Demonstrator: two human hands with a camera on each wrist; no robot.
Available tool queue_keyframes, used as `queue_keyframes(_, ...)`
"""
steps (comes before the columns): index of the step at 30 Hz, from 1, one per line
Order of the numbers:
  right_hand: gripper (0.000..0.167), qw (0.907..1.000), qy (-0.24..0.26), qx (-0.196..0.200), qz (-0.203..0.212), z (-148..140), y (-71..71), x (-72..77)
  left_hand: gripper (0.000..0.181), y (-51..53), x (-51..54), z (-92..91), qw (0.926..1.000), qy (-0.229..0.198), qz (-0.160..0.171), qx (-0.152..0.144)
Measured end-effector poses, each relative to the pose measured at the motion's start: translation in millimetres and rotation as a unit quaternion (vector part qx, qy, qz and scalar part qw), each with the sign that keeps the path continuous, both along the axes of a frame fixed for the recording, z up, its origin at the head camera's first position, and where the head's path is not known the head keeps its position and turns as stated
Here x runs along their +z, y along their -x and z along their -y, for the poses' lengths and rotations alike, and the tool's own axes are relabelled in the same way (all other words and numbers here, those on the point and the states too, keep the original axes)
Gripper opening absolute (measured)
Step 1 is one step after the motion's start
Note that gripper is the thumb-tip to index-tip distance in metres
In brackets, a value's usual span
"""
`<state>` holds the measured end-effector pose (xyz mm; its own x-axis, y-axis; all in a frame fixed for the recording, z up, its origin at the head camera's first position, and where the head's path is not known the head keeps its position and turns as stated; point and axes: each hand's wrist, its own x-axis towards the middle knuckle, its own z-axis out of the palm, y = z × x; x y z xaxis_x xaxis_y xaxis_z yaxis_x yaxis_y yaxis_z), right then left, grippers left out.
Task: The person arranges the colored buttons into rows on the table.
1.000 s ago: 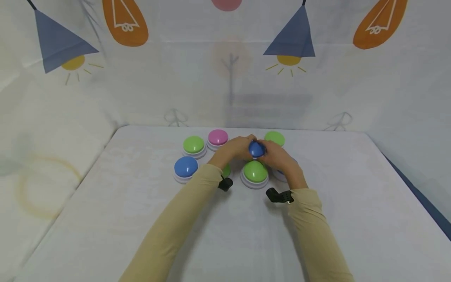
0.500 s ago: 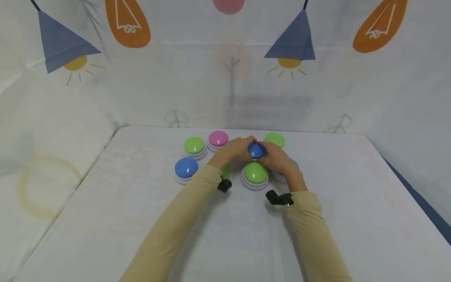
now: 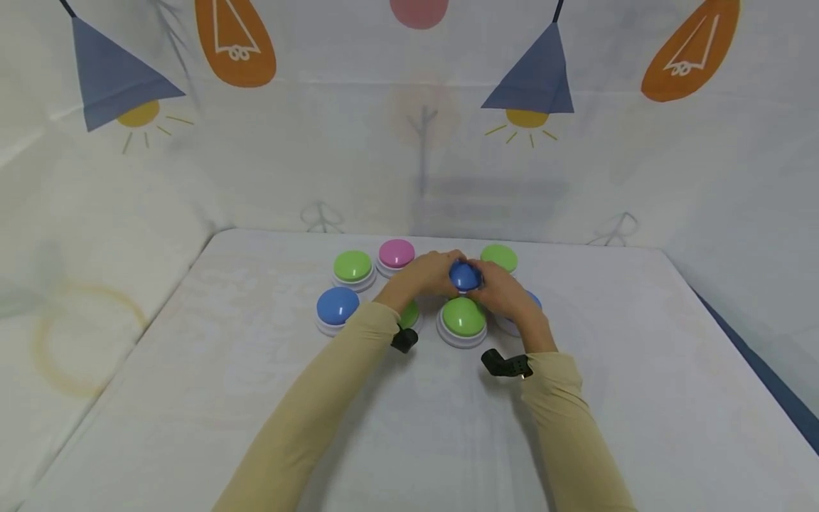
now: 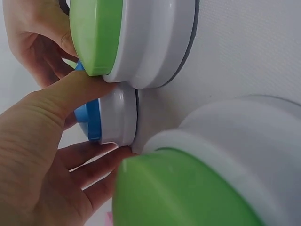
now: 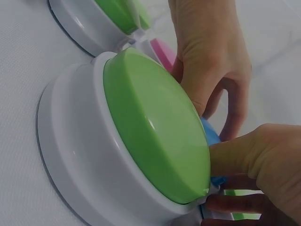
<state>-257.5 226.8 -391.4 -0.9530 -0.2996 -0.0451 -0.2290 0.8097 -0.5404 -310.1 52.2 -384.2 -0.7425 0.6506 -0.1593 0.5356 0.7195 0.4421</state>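
In the head view a blue push button (image 3: pixel 465 276) stands at the back centre of the table between both hands. My left hand (image 3: pixel 431 272) holds it from the left; the left wrist view shows thumb and fingers spread around its white base (image 4: pixel 120 117). From the right, my right hand (image 3: pixel 502 288) grips the same button, its thumb near the blue dome (image 5: pixel 210 132) in the right wrist view. Just in front sits a green push button (image 3: pixel 463 318). Another green button (image 3: pixel 409 315) is partly hidden by the left wrist. The far fingers are partly hidden.
To the left stand a blue button (image 3: pixel 338 306), a green button (image 3: pixel 352 265) and a pink button (image 3: pixel 397 253). A green button (image 3: pixel 500 257) is behind the right hand. Another blue button (image 3: pixel 534 299) is mostly covered by the right wrist. A patterned cloth (image 3: pixel 358 156) hangs behind the white table (image 3: pixel 640 355).
The head view has tilted up slightly, so the scene sits a little lower. Both hands stay around the blue button, with hardly any movement.
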Motion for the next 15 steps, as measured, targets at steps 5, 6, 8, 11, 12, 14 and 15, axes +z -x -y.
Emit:
queue_keyframes(5, 0.066, 1.0, -0.003, 0.002, -0.007, 0.7, -1.3, 1.6, 0.069, 1.1, -0.7, 1.3, 0.9999, -0.004, -0.009, -0.005)
queue_keyframes(6, 0.066, 1.0, -0.005, 0.003, -0.008, 0.8, -1.6, 1.7, 0.069, 1.3, -1.0, 1.6, 0.9999, -0.005, -0.011, -0.006)
queue_keyframes(8, 0.066, 1.0, -0.008, 0.002, -0.005, 0.9, -2.1, 1.6, 0.07, 1.5, -1.6, 2.1, 0.9999, -0.009, -0.012, -0.006)
queue_keyframes(11, 0.067, 0.9999, -0.013, 0.002, -0.002, 0.9, -2.4, 1.3, 0.071, 1.8, -2.4, 2.7, 0.9998, -0.01, -0.014, -0.007)
queue_keyframes(12, 0.067, 0.9999, -0.015, 0.001, -0.002, 0.8, -2.3, 1.4, 0.071, 1.9, -2.4, 2.9, 0.9998, -0.011, -0.015, -0.006)
queue_keyframes(14, 0.067, 0.9999, -0.014, 0.0, -0.003, 0.1, -2.4, 1.6, 0.073, 1.7, -2.1, 2.9, 0.9998, -0.012, -0.017, -0.004)
queue_keyframes(15, 0.067, 0.9999, -0.013, 0.0, -0.004, -0.3, -2.3, 1.9, 0.073, 1.6, -1.9, 3.1, 0.9997, -0.012, -0.019, -0.003)
